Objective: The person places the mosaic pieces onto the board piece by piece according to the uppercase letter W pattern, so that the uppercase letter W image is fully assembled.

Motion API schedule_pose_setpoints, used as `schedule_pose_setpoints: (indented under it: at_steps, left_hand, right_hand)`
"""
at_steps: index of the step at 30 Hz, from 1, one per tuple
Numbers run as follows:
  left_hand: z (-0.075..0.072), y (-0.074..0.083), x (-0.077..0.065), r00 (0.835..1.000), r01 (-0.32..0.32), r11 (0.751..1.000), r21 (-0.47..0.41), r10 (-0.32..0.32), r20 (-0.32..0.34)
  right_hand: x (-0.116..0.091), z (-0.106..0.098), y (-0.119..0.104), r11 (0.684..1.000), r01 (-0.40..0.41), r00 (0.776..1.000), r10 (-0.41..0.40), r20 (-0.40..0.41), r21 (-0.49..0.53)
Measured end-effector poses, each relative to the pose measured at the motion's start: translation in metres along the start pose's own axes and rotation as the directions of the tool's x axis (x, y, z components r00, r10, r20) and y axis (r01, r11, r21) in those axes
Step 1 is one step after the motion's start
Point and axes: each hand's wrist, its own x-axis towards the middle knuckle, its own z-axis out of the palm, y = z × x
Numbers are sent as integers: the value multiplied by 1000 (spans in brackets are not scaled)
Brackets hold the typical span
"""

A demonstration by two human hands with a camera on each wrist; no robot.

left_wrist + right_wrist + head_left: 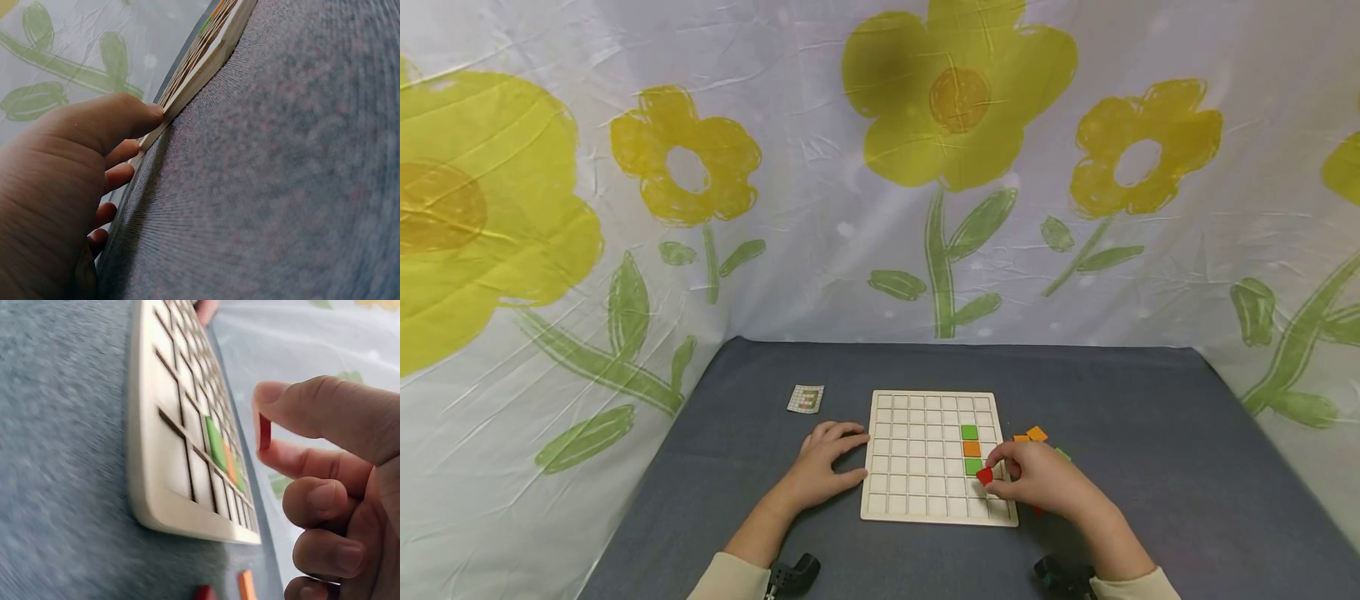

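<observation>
A wooden grid board (917, 498) lies on the table with square cells. Two green tiles (969, 432) and an orange tile (972, 449) sit in one column near its right side, the orange between the greens. Above the board, my right hand (1048, 477) pinches a red tile (984, 476) between thumb and index finger; the right wrist view shows the tile (265, 432) edge-on, clear of the surface. My left hand (820, 467) touches the board's left edge with thumb and fingertips, its fingers loosely bent. In the left wrist view the thumb (134, 115) meets the board's rim.
Loose orange tiles (1037, 433) and a green one (1063, 454) lie right of the board, partly hidden by my right hand. A small card with a coloured grid pattern (806, 399) lies at the back left. Flower-printed cloth (820, 250) hangs behind the dark table (760, 375).
</observation>
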Motion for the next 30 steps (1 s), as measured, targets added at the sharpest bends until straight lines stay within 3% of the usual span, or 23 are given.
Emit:
schedule_pose_setpoints:
  at_steps: [8,20,26,30]
  left_hand:
    - [0,1,0,1000,-7,1000,9,7,1]
    - [0,0,1,1000,10,1000,16,-10,10]
    - [0,1,1,1000,10,1000,12,-10,6]
    - [1,1,1,1000,14,1000,13,-14,4]
  right_hand:
    - [3,14,-4,999,-17,996,21,83,-46]
    - [5,19,-10,983,-37,999,39,10,-178]
    - [6,18,-10,982,-25,1000,25,-5,-187]
    - [6,17,-11,988,21,999,-16,34,-156]
